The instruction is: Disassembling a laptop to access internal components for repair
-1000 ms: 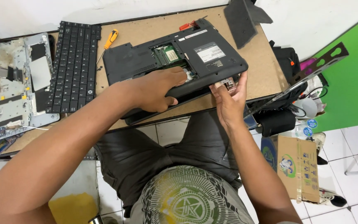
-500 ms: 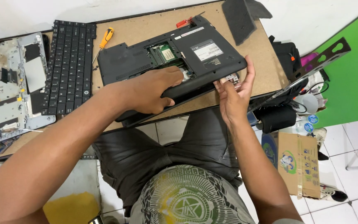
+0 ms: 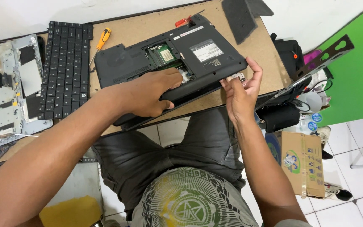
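Observation:
A black laptop base (image 3: 206, 50) lies upside down on the brown table (image 3: 139, 29), with a bay open onto a green circuit module (image 3: 164, 54). My left hand (image 3: 148, 94) presses on the laptop's near edge, its fingertips curled at the rim of the open bay. At the laptop's near right corner my right hand (image 3: 240, 94) pinches a small metal hinge piece (image 3: 236, 77) between thumb and fingers.
A loose black keyboard (image 3: 66, 67) and a silver palm-rest frame (image 3: 5, 92) lie to the left. An orange-handled screwdriver (image 3: 103, 38) and a red-handled tool (image 3: 182, 21) sit behind the laptop, with black foam (image 3: 242, 17) at the far right. A cardboard box (image 3: 301, 157) stands on the floor.
My right hand has slid up from under the laptop's corner and closed on the metal hinge piece. The left hand has stayed on the laptop.

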